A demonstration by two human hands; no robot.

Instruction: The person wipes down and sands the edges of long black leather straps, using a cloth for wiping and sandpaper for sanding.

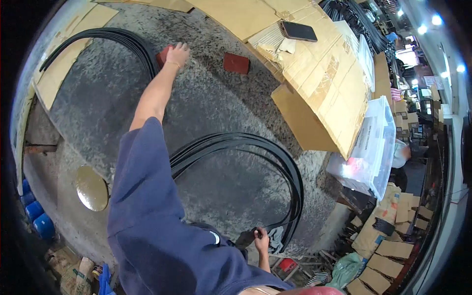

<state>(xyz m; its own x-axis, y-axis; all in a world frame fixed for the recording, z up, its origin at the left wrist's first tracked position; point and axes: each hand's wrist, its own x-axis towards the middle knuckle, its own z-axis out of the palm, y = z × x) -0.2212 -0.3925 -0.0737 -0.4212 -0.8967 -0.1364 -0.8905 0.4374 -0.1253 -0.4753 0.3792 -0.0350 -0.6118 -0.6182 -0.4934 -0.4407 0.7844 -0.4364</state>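
Note:
My left hand reaches to the far side, fingers apart, at the right end of a red block; whether it touches the block is unclear. The block sits by a bundle of black strips that curves left. A second red block lies to the right. Near my body, my right hand is closed on a thin black strip. Beside it are a grey cloth and a large looped bundle of black strips, partly hidden by my left sleeve.
Cardboard with a phone on it covers the upper right. A clear plastic box stands at the right. Blue drums and a round disc are at the left. A person is beyond the box.

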